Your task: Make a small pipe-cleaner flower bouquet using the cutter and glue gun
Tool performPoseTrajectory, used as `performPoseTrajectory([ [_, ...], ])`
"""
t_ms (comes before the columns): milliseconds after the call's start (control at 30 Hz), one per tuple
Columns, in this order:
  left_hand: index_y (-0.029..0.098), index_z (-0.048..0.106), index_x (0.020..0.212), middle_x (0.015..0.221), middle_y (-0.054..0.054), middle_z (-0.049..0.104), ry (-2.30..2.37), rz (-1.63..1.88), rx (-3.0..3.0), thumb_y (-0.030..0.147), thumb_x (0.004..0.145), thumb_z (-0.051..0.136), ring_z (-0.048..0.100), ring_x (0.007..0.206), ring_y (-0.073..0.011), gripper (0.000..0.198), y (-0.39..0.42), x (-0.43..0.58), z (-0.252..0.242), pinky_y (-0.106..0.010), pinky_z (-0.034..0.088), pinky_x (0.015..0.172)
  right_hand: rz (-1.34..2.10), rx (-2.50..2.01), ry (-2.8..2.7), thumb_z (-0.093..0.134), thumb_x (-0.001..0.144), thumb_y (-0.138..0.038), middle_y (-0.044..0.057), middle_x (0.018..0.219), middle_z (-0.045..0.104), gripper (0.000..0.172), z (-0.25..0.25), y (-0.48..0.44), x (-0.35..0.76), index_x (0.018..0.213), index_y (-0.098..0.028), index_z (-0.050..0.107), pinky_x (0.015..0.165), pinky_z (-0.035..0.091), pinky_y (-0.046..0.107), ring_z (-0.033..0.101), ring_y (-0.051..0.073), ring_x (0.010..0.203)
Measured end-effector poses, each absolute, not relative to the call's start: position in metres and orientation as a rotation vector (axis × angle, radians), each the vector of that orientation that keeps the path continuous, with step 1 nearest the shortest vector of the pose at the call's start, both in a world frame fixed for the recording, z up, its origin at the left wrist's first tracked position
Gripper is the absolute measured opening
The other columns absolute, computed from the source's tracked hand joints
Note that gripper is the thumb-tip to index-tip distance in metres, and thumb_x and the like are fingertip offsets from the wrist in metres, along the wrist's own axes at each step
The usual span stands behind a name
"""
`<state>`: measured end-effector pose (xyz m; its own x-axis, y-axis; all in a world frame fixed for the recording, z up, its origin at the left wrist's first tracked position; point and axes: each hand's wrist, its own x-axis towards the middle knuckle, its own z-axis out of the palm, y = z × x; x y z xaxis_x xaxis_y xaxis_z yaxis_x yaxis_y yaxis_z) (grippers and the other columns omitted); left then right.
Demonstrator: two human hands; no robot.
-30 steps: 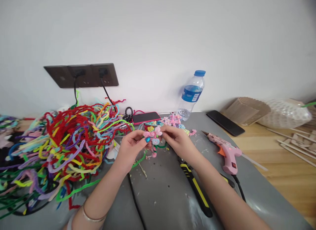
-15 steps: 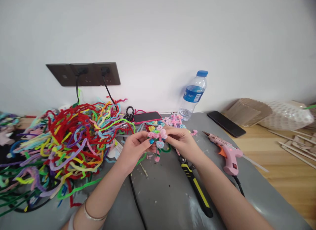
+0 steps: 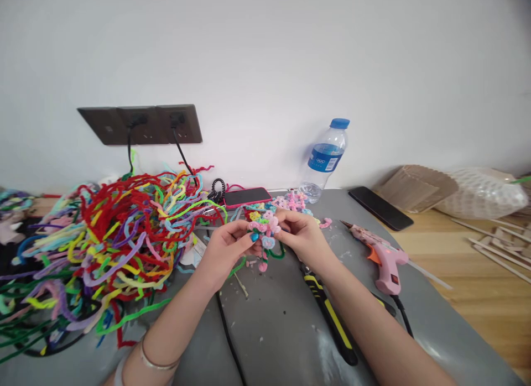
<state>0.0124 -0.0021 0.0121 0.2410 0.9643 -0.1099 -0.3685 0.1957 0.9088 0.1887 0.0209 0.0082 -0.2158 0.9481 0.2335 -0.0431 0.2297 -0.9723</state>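
Between my hands is a small pipe-cleaner flower piece (image 3: 267,241) with pink and pale blue blooms, green stems and a pink tip hanging below. My left hand (image 3: 232,246) pinches its left side, the blue-nailed thumb pressed against it. My right hand (image 3: 305,236) has its fingers closed at the right edge of the piece; the fingertips are partly hidden. Just behind lie more finished pipe-cleaner flowers (image 3: 293,200) in pink, blue and yellow. Beneath my right forearm are pliers with black and yellow handles (image 3: 329,314), their head partly covered.
Loose pipe cleaners (image 3: 124,236) form a big heap at left. A pink glue gun (image 3: 389,267) and black phone (image 3: 379,208) lie at right. A water bottle (image 3: 326,159) leans against the wall, near a red-edged phone (image 3: 248,197). A black cable (image 3: 226,330) crosses the grey mat.
My right hand has shifted slightly left and turned a little at the flower piece. The piece has tilted slightly. My left hand stays nearly still.
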Motion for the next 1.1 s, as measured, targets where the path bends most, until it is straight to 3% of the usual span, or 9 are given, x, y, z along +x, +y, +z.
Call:
performPoseTrajectory([
  [333, 0.015, 0.072, 0.08, 0.067, -0.001, 0.069, 0.807, 1.076, 0.911, 0.034, 0.068, 0.085, 0.065, 0.058, -0.0127, 0.026, -0.003, 0.013, 0.009, -0.026, 0.058, 0.059, 1.346, -0.75, -1.53, 0.069, 0.081, -0.056, 0.003, 0.076, 0.058, 0.036, 0.016, 0.015, 0.188, 0.076, -0.021, 0.067, 0.064, 0.043, 0.03, 0.051, 0.018, 0.07],
  [467, 0.015, 0.072, 0.077, 0.066, -0.001, 0.069, 0.806, 1.135, 0.91, 0.033, 0.066, 0.086, 0.064, 0.058, -0.0112, 0.026, -0.001, 0.012, 0.009, -0.023, 0.058, 0.059, 1.325, -0.705, -1.533, 0.067, 0.085, -0.052, 0.006, 0.09, 0.063, 0.031, 0.016, 0.015, 0.188, 0.083, -0.022, 0.07, 0.079, 0.045, 0.034, 0.056, 0.021, 0.087],
  [700, 0.016, 0.073, 0.078, 0.07, 0.0, 0.07, 0.863, 1.223, 0.912, 0.035, 0.066, 0.086, 0.066, 0.061, -0.0108, 0.026, 0.001, 0.011, 0.006, -0.022, 0.059, 0.062, 1.292, -0.77, -1.438, 0.071, 0.085, -0.042, 0.005, 0.103, 0.07, 0.021, 0.006, 0.019, 0.187, 0.097, -0.024, 0.07, 0.086, 0.048, 0.033, 0.064, 0.02, 0.095],
  [900, 0.018, 0.074, 0.079, 0.071, 0.001, 0.07, 0.855, 1.26, 0.897, 0.033, 0.067, 0.086, 0.064, 0.061, -0.0082, 0.023, 0.001, 0.009, 0.005, -0.018, 0.058, 0.064, 1.337, -0.878, -1.287, 0.074, 0.081, -0.038, 0.005, 0.107, 0.073, 0.027, -0.005, 0.023, 0.188, 0.104, -0.024, 0.072, 0.085, 0.05, 0.033, 0.066, 0.021, 0.098],
  [1100, 0.017, 0.073, 0.079, 0.071, -0.001, 0.071, 0.863, 1.23, 0.937, 0.035, 0.067, 0.085, 0.067, 0.062, -0.0117, 0.025, 0.002, 0.009, 0.004, -0.023, 0.06, 0.063, 1.371, -0.904, -1.308, 0.075, 0.08, -0.042, 0.005, 0.098, 0.076, 0.025, -0.004, 0.022, 0.187, 0.095, -0.023, 0.076, 0.079, 0.05, 0.031, 0.067, 0.021, 0.089],
])
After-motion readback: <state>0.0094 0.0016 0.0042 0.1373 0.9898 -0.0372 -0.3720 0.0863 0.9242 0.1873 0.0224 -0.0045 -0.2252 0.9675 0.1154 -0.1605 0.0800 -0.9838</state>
